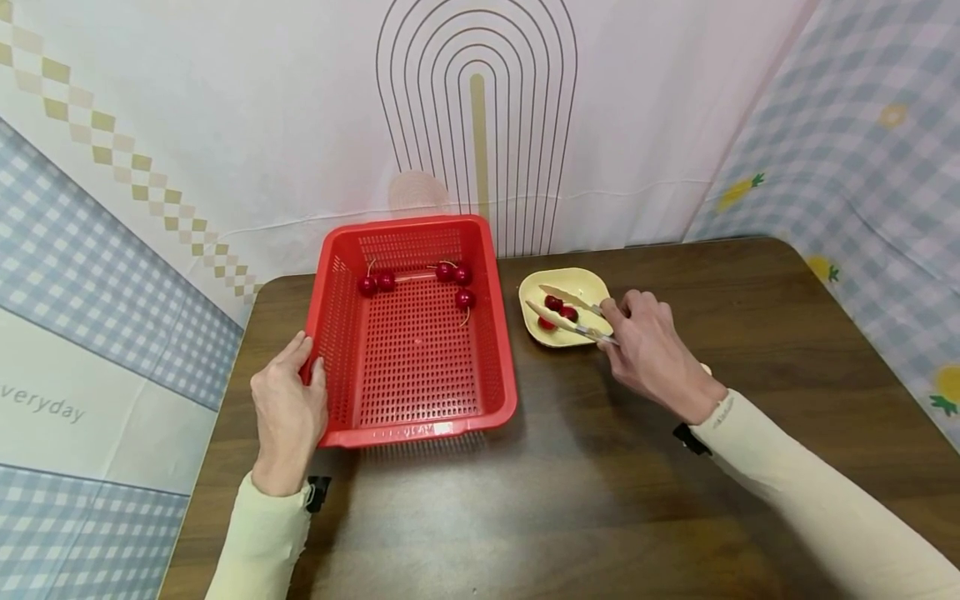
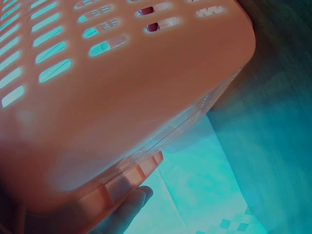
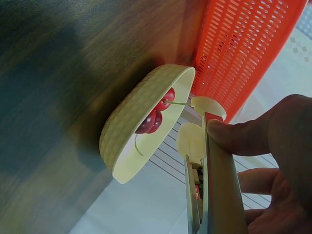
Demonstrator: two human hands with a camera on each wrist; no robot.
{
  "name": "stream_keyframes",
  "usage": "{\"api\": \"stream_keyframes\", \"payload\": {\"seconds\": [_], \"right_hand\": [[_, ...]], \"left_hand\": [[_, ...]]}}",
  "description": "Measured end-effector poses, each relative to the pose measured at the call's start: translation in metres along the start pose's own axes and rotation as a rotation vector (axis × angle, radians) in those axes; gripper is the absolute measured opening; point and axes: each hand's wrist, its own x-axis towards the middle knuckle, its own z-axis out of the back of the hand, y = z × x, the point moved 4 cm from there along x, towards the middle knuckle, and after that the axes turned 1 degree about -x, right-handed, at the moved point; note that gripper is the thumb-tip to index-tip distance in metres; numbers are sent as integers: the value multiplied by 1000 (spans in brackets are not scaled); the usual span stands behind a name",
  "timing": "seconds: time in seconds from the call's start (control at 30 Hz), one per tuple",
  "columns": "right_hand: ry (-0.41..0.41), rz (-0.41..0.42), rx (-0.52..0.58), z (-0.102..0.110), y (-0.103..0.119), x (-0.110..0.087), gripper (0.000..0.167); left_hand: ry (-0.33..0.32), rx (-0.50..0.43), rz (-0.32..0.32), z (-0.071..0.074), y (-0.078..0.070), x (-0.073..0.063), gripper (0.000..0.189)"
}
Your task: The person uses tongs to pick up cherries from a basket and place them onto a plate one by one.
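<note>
My left hand (image 1: 288,408) grips the left rim of a red plastic basket (image 1: 420,358), thumb over the edge. Inside, near its far end, lie several dark red cherries (image 1: 464,298) with stems. My right hand (image 1: 656,354) holds metal tongs (image 1: 583,330) with cream tips. The tips are apart, above a pale yellow dish (image 1: 594,288) right of the basket. A few cherries (image 1: 553,302) sit in that dish. In the right wrist view, one cherry's stem (image 3: 179,103) reaches toward a tong tip (image 3: 208,106); whether they touch I cannot tell.
Both stand on a dark brown wooden table (image 1: 480,508). A patterned cloth (image 1: 300,108) hangs behind its far edge, and checked cloth (image 1: 862,142) hangs at the right. A small pale thing (image 1: 706,368) shows partly behind my right wrist.
</note>
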Motion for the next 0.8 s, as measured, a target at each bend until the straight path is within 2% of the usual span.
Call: {"api": "stream_keyframes", "payload": {"seconds": [0.23, 0.5, 0.8], "right_hand": [[-7, 9, -5, 3, 0, 1, 43], [22, -8, 8, 8, 1, 7, 46], [-19, 35, 5, 14, 3, 12, 41]], "left_hand": [[6, 8, 2, 0, 1, 0, 34], [9, 6, 10, 0, 0, 0, 34], [13, 1, 17, 0, 0, 0, 35]]}}
